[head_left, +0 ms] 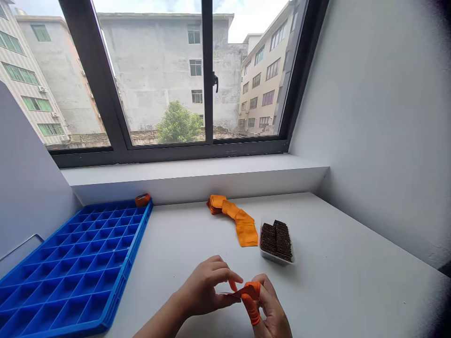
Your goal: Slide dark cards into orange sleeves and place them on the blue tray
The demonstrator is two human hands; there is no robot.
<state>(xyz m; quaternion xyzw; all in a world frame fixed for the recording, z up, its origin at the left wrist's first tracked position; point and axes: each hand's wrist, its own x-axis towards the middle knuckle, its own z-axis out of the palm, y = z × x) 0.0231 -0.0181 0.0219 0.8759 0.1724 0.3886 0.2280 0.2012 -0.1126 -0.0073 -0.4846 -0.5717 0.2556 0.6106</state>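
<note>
At the near edge of the white table point(334, 281), in the head view, both hands meet over a small thin orange piece point(237, 294). The left hand point(206, 291) has its thumb and fingertips closed tight on the piece's left end. The right hand point(273, 312) comes in from the other side with its fingers curled, and a finger wearing an orange rubber-like fingertip sleeve point(252, 307) presses on the right end, so the piece is pinched between the two hands just above the tabletop. How the right thumb sits underneath is hidden.

The piece looks light and thin, and probably flexible rather than stiff. It is best held by its ends or edges with a gentle fingertip pinch, since a hard squeeze could bend it.

Beyond the hands, near the middle of the table, lies a fanned row of flat orange pieces point(243, 225), ending in a small stack towards the windowsill. Just to the right of it stands a clear plastic tub of dark brown flat pieces point(276, 240) packed on edge.

To the left, a blue plastic tray with a grid of square compartments point(70, 272) runs along the table, and the cells in view are bare. A small orange object point(142, 200) rests at the tray's far corner; what it is cannot be told.
</note>
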